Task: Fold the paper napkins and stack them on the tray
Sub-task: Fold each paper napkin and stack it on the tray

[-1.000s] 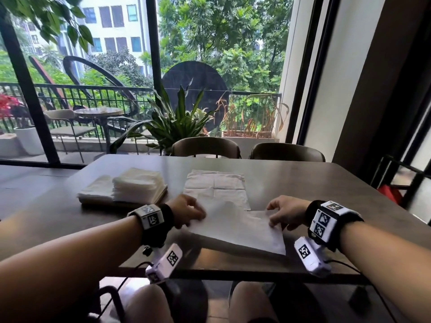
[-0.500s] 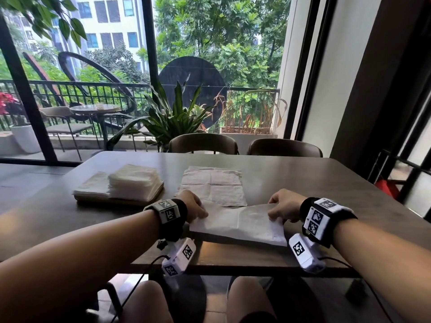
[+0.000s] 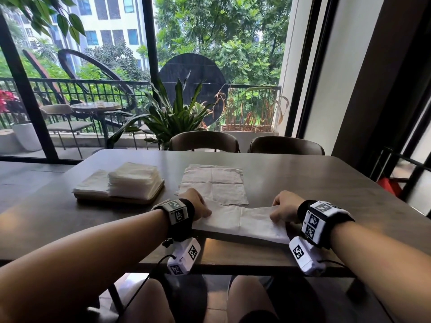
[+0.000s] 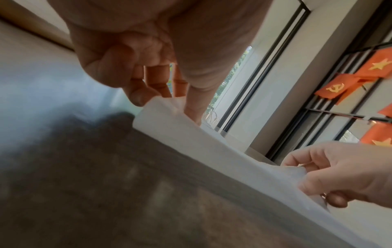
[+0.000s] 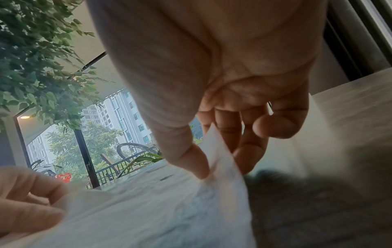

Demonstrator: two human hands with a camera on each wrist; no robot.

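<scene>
A white paper napkin (image 3: 242,223) lies near the table's front edge, its far half being lifted and turned toward me. My left hand (image 3: 198,206) pinches its left corner between thumb and fingers (image 4: 169,102). My right hand (image 3: 283,209) pinches the right corner (image 5: 214,161). Behind it, an unfolded napkin (image 3: 213,183) lies flat on the table. At the left a wooden tray (image 3: 121,198) carries a stack of folded napkins (image 3: 135,180) and a lower pile (image 3: 93,184) beside it.
The dark table (image 3: 303,183) runs to my right. Two chairs (image 3: 204,141) (image 3: 286,145) stand at its far side, with a potted plant (image 3: 172,117) and glass wall behind. My knees show below the table edge.
Both hands have taken hold of the near napkin's corners and drawn its edge up and toward me; the napkin now looks narrower, partly folded over.
</scene>
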